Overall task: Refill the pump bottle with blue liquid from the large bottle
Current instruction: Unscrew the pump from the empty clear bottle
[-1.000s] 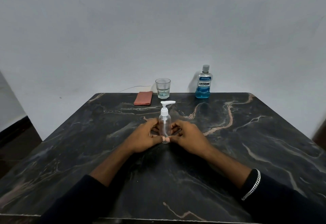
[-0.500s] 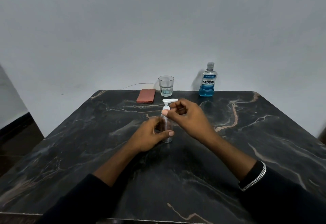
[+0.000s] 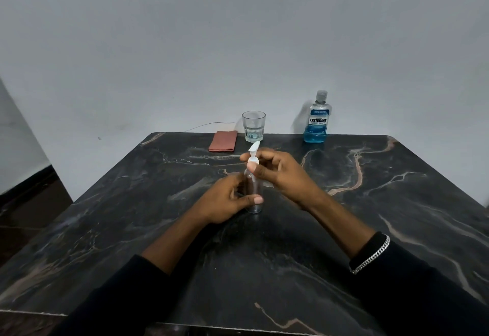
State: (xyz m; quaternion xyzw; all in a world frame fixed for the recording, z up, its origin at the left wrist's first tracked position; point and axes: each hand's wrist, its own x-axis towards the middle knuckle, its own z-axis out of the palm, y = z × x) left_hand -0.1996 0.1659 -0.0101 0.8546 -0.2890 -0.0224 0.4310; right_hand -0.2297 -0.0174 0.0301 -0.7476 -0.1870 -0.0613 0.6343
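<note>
Hands meet at the pump bottle (image 3: 254, 186), which stands upright on the table (image 3: 264, 256) just in front of the glass (image 3: 253, 126), on the person's side of it. The left hand (image 3: 225, 200) wraps the clear body, thumb across its front; the right hand (image 3: 283, 174) pinches the white collar under the pump head (image 3: 253, 150). Unscrewing seems to be the step in hand: brace the body firmly, turn only the collar, then lift straight up. The long axis is vertical, and the nozzle points away, toward the glass. The large bottle (image 3: 317, 121) stands capped, right of the glass.
</note>
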